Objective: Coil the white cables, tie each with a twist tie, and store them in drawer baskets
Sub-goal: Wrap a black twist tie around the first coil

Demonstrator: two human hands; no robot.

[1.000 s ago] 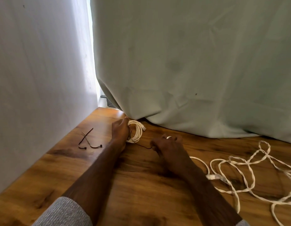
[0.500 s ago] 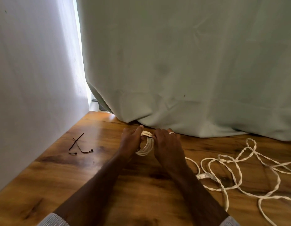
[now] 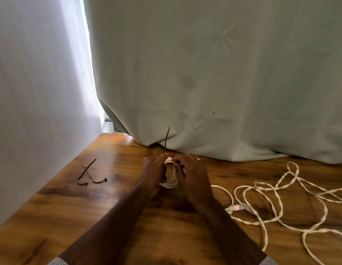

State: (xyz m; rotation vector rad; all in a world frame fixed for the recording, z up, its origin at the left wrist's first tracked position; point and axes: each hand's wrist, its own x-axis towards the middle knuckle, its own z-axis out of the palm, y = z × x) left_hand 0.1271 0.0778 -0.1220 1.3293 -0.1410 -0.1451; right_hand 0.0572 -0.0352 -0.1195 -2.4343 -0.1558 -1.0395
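Observation:
A small coil of white cable (image 3: 171, 180) stands upright between my two hands, near the far middle of the wooden table (image 3: 112, 217). My left hand (image 3: 154, 171) grips the coil's left side. My right hand (image 3: 191, 175) holds its right side, fingers curled at the top. A dark twist tie (image 3: 167, 139) sticks up from the top of the coil, where my fingertips meet. A loose, tangled white cable (image 3: 281, 203) sprawls over the table to the right, its plug end (image 3: 236, 207) lying near my right forearm.
Two spare dark ties (image 3: 89, 174) lie crossed on the table to the left. A white wall (image 3: 32, 102) bounds the left side. A pale green curtain (image 3: 223, 73) hangs across the back, its hem resting on the table.
My right hand came to the coil and both hands now hold it upright. The dark tie, earlier low between the hands, now points up from the coil's top.

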